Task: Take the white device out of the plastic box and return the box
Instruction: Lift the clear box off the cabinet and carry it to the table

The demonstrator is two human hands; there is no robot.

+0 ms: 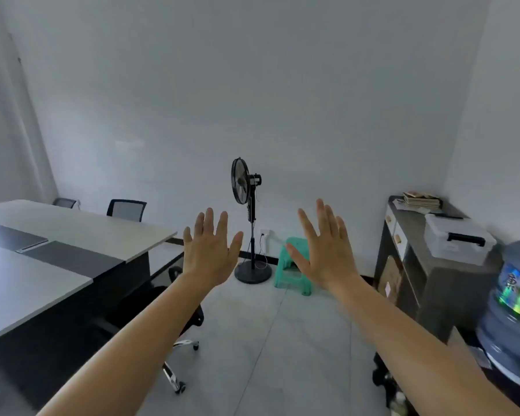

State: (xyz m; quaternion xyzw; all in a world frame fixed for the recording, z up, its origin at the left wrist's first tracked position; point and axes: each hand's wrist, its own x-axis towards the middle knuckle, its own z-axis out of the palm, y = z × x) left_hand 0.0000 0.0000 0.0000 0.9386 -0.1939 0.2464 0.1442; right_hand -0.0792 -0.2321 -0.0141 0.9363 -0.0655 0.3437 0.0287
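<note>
A clear plastic box (457,240) with a white lid and a black handle stands on the grey cabinet (433,265) at the right. Its lid is on, and I cannot see a white device inside it. Both my arms reach out in front of me at chest height. My left hand (209,250) is held up with fingers spread and holds nothing. My right hand (324,250) is likewise raised, fingers apart, empty. Both hands hang over the floor, well left of the box.
A long white and grey table (72,232) fills the left, with black office chairs (126,209) beside it. A black standing fan (248,217) and a green stool (293,267) stand by the far wall. A blue water jug (514,307) sits at the right edge. Papers (421,200) lie on the cabinet's far end.
</note>
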